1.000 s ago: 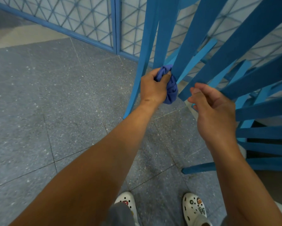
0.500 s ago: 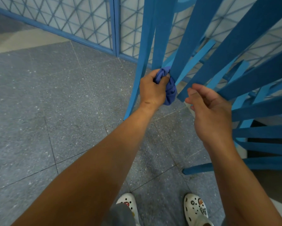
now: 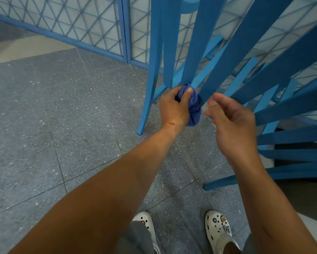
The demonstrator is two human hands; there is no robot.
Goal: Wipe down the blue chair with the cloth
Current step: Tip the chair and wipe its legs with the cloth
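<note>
The blue chair [image 3: 194,43] fills the upper right, its long slats fanning down toward me. My left hand [image 3: 172,107] grips a bunched dark blue cloth [image 3: 195,107] and presses it against the lower end of one slat, thumb on top of the cloth. My right hand [image 3: 233,125] hovers just right of the cloth, fingers loosely curled, close to the neighbouring slat and holding nothing that I can see. The slat ends behind the cloth are hidden.
A chair leg [image 3: 148,99] stands on the grey speckled floor tiles [image 3: 62,116] left of my hands. Blue-framed lattice panels [image 3: 80,21] run along the back. My white clogs [image 3: 218,228] are at the bottom edge.
My left hand has slid the cloth a little way down the slat. My right hand stays beside it, shifted only slightly.
</note>
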